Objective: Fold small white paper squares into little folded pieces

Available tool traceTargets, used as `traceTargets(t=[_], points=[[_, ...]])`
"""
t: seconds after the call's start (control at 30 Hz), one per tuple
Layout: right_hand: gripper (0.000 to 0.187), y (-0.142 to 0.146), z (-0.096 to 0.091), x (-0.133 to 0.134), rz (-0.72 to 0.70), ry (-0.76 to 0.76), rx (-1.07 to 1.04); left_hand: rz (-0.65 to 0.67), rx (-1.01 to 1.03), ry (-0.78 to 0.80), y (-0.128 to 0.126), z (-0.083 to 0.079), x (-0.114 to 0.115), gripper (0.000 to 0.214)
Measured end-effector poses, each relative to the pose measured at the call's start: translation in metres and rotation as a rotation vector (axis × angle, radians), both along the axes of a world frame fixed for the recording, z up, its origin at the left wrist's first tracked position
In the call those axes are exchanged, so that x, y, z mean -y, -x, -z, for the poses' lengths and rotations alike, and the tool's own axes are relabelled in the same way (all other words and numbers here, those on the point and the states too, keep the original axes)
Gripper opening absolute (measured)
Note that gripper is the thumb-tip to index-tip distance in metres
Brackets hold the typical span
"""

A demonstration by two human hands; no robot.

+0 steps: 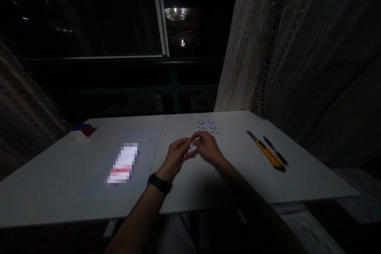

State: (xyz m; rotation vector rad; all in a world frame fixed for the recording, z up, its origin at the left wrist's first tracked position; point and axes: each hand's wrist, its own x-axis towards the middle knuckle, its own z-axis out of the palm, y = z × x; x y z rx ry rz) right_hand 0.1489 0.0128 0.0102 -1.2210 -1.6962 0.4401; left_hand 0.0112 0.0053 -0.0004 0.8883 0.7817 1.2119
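Observation:
Over the middle of the white table (pixel 190 198), both hands come together around a small piece of white paper (pixel 193 147). My left hand (pixel 175 155), with a black band on its wrist, pinches the paper from the left. From the right, my right hand (pixel 207 147) grips the same piece between thumb and fingers. Fingers hide part of the paper, and dim light blurs its markings. Just beyond my hands lie several small white paper pieces (pixel 211 122) with dark marks, set out in rows.
At right lie a yellow utility knife (pixel 268 154), its blade out, and a black pen (pixel 276 151). To the left, a lit phone (pixel 123 164) with a blurred screen rests on a pale sheet (pixel 151 147). A coloured cube (pixel 82 130) sits at the far left edge. Curtains (pixel 238 47) hang behind.

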Motion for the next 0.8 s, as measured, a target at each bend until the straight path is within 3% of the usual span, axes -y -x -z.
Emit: traceTargets(t=[0.23,0.57,0.8], points=[[0.007,-0.0009,-0.0009,-0.0009,-0.001,-0.13,0.073,-0.063,0.057,0.003,0.003,0.0004,-0.002,0.035],[0.009,-0.0021,0.0032,-0.0022,-0.055,-0.106,0.151,-0.113,0.032,-0.012,0.0015,0.0013,-0.0018,0.024],[0.015,-0.0042,-0.0002,-0.0018,-0.12,-0.096,0.032,-0.101,-0.001,-0.029,0.0007,0.0015,-0.0015,0.023]])
